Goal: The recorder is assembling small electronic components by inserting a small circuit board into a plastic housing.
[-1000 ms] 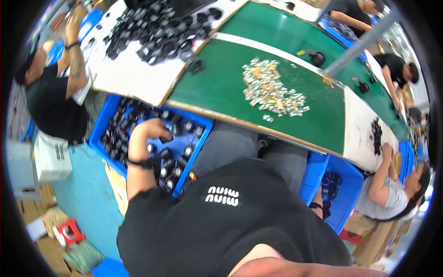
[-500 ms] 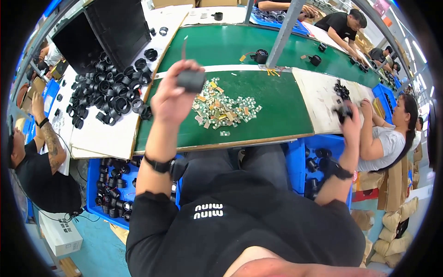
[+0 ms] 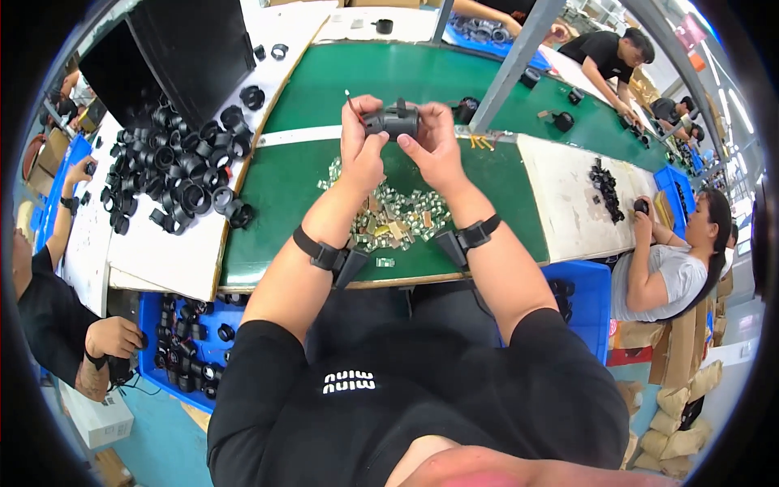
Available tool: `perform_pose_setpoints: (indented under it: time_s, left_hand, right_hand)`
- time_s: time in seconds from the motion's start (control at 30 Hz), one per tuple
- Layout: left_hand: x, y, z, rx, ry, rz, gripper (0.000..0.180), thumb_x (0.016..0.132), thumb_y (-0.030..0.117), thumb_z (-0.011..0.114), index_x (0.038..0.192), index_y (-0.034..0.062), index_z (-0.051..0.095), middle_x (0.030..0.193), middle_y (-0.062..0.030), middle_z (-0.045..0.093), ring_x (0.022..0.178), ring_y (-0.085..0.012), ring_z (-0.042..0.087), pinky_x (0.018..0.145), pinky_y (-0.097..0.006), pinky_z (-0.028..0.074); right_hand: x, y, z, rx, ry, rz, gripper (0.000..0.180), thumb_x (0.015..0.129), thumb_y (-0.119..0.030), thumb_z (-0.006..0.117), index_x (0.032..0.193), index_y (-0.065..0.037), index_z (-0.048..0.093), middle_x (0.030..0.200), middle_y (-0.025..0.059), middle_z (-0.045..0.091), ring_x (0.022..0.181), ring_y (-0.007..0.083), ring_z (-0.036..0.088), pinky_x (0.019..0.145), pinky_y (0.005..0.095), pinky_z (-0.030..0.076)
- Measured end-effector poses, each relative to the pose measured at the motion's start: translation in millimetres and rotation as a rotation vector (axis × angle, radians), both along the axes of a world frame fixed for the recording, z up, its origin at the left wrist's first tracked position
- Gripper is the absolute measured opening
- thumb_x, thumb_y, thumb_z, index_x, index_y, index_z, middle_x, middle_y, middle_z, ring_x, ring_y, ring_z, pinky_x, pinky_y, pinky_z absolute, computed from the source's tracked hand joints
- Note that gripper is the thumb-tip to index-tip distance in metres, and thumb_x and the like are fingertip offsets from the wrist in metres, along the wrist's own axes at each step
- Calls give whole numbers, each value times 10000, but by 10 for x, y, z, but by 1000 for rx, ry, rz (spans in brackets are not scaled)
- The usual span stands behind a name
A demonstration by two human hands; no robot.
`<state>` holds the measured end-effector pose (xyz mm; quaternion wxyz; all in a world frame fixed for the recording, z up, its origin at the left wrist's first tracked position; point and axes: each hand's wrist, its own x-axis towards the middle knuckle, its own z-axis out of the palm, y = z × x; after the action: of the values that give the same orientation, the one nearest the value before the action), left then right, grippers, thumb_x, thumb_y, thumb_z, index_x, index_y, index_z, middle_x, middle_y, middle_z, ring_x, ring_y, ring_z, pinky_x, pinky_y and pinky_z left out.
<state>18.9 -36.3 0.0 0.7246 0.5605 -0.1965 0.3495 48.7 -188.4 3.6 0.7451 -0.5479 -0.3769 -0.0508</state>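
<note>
"What's the surface like, nearest first?"

"By the lap, a left blue bin [image 3: 172, 393] and a right blue bin [image 3: 599, 312], both holding black parts. Then a glossy green table [image 3: 507, 231] with a pile of small circuit boards [image 3: 410, 219]. Beyond stand a grey post [image 3: 510, 75] and more workers."

"And the hands?"

"Left hand [image 3: 363, 154] and right hand [image 3: 436, 144] grip one black housing [image 3: 399, 124] between them, above the table just past the boards."

"Materials?"

"The housing is smooth, matte and roughly cylindrical, with a thin wire [image 3: 355, 105] at its left end. The boards are flat little rectangles; the black rings [image 3: 174, 158] at left are short and hollow."

"Changed?"

"Half a second ago the hands were wide apart, each holding a black piece. Now they meet, and a co-worker's hand [image 3: 115, 337] has come beside the left blue bin."
</note>
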Motion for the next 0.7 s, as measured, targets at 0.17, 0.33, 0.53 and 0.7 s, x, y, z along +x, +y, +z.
perform_pose_setpoints:
  time_s: [0.17, 0.33, 0.53, 0.7]
  left_hand:
    - [-154, 25, 225, 99, 72, -149, 621, 723, 9, 481, 1342, -10, 429, 1279, -153, 520, 1205, -240, 507, 1099, -377, 401]
    - [-175, 133, 304, 248, 82, -144, 739, 666, 92, 496, 1401, 7, 485, 1368, -122, 455, 1167, -219, 472, 1097, -362, 391]
    - [-224, 80, 326, 139, 114, -263, 881, 663, 288, 594, 1466, -35, 429, 1516, -150, 418, 1352, -237, 430, 1174, -377, 345]
    - [-207, 80, 310, -18, 127, -381, 851, 774, 436, 608, 1453, -38, 412, 1574, -250, 383, 1446, -301, 393, 1199, -418, 336]
  right_hand:
    - [-36, -155, 215, -131, 42, 132, 730, 881, -41, 811, 1532, -54, 479, 1500, 150, 526, 1378, 243, 517, 1166, 403, 430]
    - [-123, -145, 323, -183, -13, 152, 665, 869, 24, 783, 1480, -41, 527, 1480, 100, 558, 1395, 231, 515, 1187, 406, 432]
    - [-190, -51, 243, -165, -118, 54, 675, 850, 7, 803, 1469, -40, 536, 1534, 100, 534, 1396, 259, 537, 1157, 411, 474]
    - [-209, -35, 267, -300, -331, -181, 639, 806, 21, 817, 1402, -71, 609, 1477, 148, 602, 1351, 295, 596, 1165, 408, 472]
